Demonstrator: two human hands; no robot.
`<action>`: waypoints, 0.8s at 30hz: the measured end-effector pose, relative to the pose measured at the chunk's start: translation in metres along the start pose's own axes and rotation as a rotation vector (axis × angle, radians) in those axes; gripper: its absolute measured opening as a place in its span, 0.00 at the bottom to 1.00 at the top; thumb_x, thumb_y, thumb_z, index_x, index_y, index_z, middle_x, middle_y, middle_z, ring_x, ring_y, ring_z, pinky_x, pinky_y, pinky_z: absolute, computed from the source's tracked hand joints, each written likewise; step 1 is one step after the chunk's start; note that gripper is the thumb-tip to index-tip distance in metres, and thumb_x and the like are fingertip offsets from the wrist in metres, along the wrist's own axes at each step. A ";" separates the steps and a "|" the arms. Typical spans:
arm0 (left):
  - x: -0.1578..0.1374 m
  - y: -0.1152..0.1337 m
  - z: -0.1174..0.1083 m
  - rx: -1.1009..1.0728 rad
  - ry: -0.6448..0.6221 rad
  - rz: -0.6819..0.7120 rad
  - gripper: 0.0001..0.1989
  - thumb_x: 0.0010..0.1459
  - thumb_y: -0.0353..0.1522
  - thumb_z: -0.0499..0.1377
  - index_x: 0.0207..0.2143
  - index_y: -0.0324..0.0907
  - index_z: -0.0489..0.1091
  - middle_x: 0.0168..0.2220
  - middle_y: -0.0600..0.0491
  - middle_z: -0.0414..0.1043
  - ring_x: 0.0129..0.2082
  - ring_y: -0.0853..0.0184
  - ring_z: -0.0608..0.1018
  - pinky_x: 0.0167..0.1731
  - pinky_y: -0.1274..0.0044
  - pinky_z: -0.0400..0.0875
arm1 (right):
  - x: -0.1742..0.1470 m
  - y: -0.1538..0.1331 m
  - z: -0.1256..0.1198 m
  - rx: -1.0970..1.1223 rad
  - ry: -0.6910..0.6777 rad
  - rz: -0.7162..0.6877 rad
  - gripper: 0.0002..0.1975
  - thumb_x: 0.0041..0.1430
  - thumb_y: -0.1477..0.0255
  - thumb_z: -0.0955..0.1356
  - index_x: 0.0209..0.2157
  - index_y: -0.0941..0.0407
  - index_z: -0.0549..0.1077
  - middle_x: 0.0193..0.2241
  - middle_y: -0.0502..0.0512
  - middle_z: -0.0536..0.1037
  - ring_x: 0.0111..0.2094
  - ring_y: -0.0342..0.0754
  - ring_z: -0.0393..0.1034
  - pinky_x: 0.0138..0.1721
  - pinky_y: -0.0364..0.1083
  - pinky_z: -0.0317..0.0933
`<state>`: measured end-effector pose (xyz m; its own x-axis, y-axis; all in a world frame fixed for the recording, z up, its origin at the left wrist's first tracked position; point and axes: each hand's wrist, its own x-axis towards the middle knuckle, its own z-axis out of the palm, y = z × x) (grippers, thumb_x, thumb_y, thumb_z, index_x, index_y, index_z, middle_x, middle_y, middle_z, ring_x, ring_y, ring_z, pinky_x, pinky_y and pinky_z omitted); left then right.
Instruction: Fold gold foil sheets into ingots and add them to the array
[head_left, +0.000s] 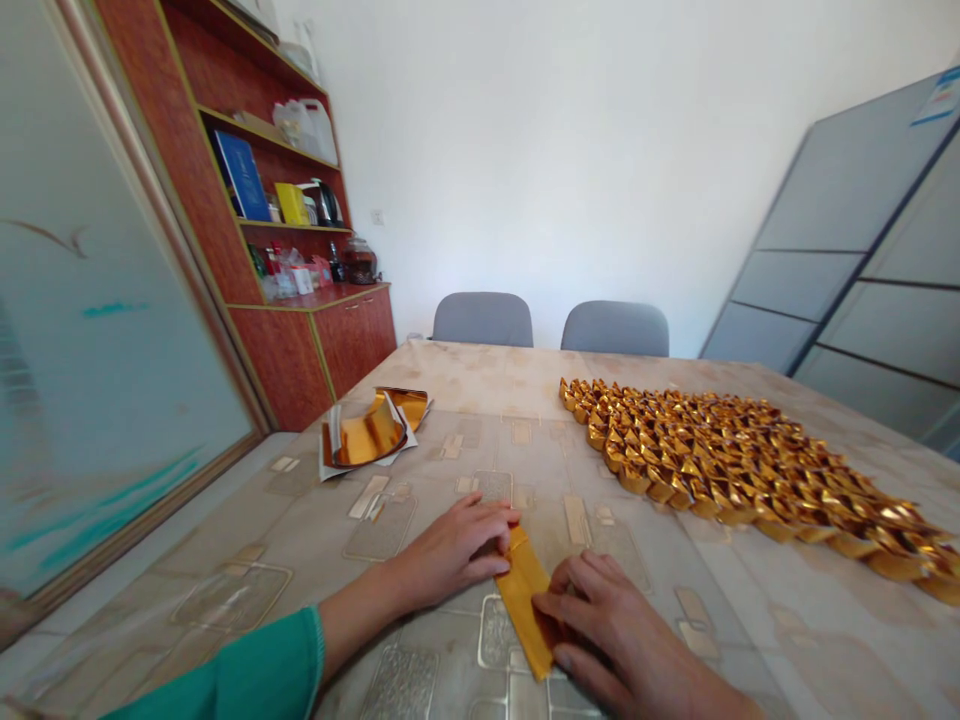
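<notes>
Right hand (622, 630): bent fingers and thumb gripping the right edge of 1 flat, matte gold-paper strip (527, 585), lying slanted on the patterned tablecloth (315, 540). Left hand (457, 545): fingers and thumb closed on the strip's far end. Beyond left, well apart: curled glossy gold foil sheets (371, 432), white edges. Beyond right: pointed, folded foil pieces (712, 450) in packed rows. Behind table's far edge: 2 grey round-topped chairs (484, 320). Label (937, 97) on grey cabinet (832, 190), text unreadable.

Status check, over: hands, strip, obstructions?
Left hand at gold strip's far end. Right hand along its right edge. Nothing seen in the way; folded pieces, sheets lie apart.
</notes>
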<state>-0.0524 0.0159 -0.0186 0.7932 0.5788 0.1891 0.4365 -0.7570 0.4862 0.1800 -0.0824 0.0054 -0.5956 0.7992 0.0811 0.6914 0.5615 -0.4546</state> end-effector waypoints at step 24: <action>-0.008 0.014 -0.002 0.300 0.106 0.251 0.10 0.66 0.32 0.54 0.31 0.41 0.71 0.37 0.54 0.75 0.37 0.66 0.71 0.43 0.71 0.61 | 0.022 -0.011 0.040 -0.180 0.177 -0.213 0.06 0.60 0.71 0.70 0.40 0.52 0.74 0.38 0.51 0.77 0.39 0.50 0.68 0.41 0.47 0.59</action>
<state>-0.0533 0.0012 -0.0116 0.8495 0.3810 0.3650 0.3518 -0.9246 0.1463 0.1432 -0.0798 -0.0229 -0.6653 0.6758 0.3173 0.6294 0.7363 -0.2485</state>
